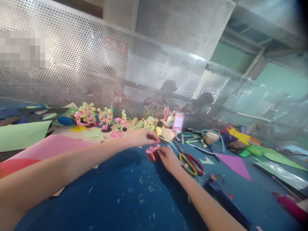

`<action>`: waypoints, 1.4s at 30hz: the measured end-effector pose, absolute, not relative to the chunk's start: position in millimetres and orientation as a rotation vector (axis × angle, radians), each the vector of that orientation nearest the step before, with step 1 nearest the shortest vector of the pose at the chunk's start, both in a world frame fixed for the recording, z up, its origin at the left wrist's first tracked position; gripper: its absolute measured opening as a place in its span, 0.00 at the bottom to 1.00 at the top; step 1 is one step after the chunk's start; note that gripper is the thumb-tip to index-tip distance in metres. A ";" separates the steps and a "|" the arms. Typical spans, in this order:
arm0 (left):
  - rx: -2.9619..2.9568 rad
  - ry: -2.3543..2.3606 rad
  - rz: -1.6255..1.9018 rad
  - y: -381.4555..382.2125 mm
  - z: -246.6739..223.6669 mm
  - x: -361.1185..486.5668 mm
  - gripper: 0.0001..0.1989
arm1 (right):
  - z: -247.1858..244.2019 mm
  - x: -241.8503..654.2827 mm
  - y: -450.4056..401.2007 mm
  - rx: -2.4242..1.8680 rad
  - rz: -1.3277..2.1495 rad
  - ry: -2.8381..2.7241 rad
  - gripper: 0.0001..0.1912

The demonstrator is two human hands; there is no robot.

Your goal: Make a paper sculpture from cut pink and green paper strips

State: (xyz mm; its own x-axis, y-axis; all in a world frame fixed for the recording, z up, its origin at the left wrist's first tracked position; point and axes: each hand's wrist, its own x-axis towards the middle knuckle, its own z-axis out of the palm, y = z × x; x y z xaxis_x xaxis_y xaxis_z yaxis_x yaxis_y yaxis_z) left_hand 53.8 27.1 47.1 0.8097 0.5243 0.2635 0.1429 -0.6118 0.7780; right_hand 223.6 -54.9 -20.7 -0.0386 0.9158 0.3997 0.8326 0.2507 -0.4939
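Both of my hands meet over the middle of the blue table at a small pink and red paper piece (153, 150) built from curled strips. My left hand (146, 137) comes in from above, its fingers pinched at the upper strip. My right hand (168, 157) grips the piece's right side between thumb and finger. The lower part is dark red and blurred. Just right of my right hand lie scissors with yellow and red handles (191, 164).
Several similar paper-strip models (84, 117) stand at the back left, near a pink sheet (53, 147) and a light green sheet (24, 136). To the right are a magenta sheet (234, 165), a dark blue tool (223, 200) and green paper (271, 154). A perforated metal screen (149, 70) rises behind.
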 end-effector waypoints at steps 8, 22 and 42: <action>2.271 0.525 0.685 36.3 46.6 47.9 0.12 | -24.8 227.7 -52.5 -1.595 0.172 -1.739 0.10; 2.419 0.618 0.754 42.4 40.7 43.8 0.08 | -24.1 226.1 -53.7 -1.596 0.216 -1.730 0.09; 2.611 0.701 0.517 29.8 74.9 -13.7 0.13 | -23.4 224.3 -57.4 -1.638 0.214 -1.714 0.06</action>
